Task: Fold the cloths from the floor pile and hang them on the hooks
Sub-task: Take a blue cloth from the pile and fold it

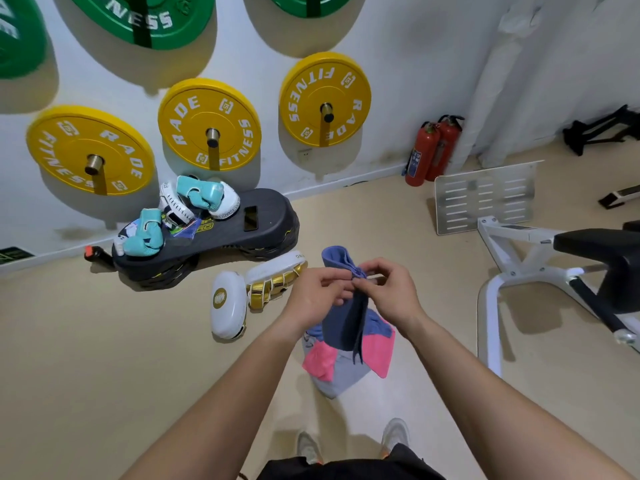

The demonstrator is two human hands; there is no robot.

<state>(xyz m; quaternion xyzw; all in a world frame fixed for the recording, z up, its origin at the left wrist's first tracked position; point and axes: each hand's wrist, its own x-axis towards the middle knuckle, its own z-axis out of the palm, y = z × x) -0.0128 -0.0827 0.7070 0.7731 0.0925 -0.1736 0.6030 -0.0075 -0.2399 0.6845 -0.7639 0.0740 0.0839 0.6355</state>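
Observation:
A blue cloth (344,317) hangs folded in front of me, one end sticking up above my fingers. My left hand (317,294) and my right hand (389,292) both pinch it near its top, close together. Below it on the floor lies the pile of cloths (341,367), pink, grey and blue, partly hidden by the hanging cloth. No hooks for cloths are in view.
Yellow weight plates (209,124) and green ones hang on pegs on the white wall. A dark step platform (263,220) holds teal boxing gloves (199,197). White-and-gold pads (228,306) lie left of the pile. Fire extinguishers (433,150) and a white bench frame (512,268) stand right.

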